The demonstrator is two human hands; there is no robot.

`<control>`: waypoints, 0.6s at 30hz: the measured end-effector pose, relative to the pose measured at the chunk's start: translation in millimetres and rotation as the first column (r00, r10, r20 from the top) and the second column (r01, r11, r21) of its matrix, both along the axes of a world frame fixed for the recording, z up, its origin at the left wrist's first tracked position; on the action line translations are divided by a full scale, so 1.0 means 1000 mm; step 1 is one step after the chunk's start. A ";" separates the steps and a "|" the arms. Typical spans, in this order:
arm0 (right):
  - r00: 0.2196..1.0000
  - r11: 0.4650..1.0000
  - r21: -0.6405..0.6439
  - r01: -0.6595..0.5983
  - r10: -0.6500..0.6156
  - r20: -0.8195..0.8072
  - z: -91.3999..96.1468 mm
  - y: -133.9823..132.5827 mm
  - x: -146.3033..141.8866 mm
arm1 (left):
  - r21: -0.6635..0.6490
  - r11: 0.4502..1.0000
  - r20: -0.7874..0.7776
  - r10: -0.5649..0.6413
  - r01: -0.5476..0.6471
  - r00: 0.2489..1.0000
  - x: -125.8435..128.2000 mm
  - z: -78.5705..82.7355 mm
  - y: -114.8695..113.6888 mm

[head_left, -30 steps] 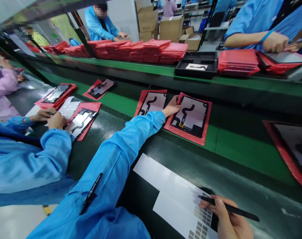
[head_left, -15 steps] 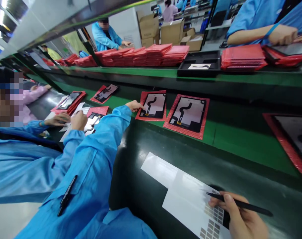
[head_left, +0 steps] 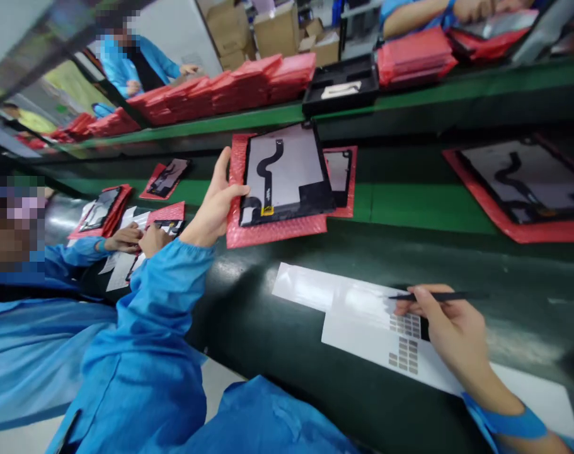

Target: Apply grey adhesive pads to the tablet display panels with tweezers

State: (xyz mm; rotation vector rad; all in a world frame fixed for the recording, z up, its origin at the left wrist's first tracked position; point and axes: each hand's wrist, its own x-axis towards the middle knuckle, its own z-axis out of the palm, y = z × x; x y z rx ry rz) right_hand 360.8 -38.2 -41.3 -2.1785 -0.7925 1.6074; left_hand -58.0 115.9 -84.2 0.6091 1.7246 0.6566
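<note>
My left hand (head_left: pixel 215 205) grips the left edge of a display panel (head_left: pixel 293 167), lifted together with the red bubble-wrap sheet (head_left: pixel 277 232) beneath it. A black curved flex cable with a yellow-marked end lies on the panel's grey back. In my right hand (head_left: pixel 450 328) is a pair of black tweezers (head_left: pixel 438 296), pinched between thumb and fingers, its tip pointing left. Below that hand lie white sheets (head_left: pixel 357 328), one bearing rows of small grey rectangular stickers (head_left: pixel 404 343). Behind the lifted panel, a second panel (head_left: pixel 341 173) on red wrap is partly hidden.
At right another panel (head_left: pixel 518 176) rests on red wrap. A shelf above carries stacked red pouches (head_left: pixel 220 85) and a black tray (head_left: pixel 343 82). To my left, a co-worker's hands (head_left: pixel 147 239) are over another panel; a further panel (head_left: pixel 171 176) lies beyond.
My left hand has lifted the panel and its red wrap off the green surface, bringing them nearer. My right hand still holds the tweezers over the sticker sheet. The view has shifted.
</note>
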 end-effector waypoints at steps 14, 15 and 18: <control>0.967 0.990 0.053 0.128 -0.113 -0.227 -0.003 -0.009 -0.010 | -0.005 0.671 0.093 -0.738 0.742 0.668 0.049 0.047 -0.174; 0.968 0.990 0.057 0.130 -0.114 -0.225 -0.001 -0.008 -0.010 | -0.035 0.638 0.075 -0.766 0.769 0.639 0.048 0.052 -0.168; 0.967 0.989 0.053 0.135 -0.120 -0.223 0.008 -0.002 -0.010 | -0.134 0.479 -0.197 -0.871 0.868 0.450 0.049 0.074 -0.144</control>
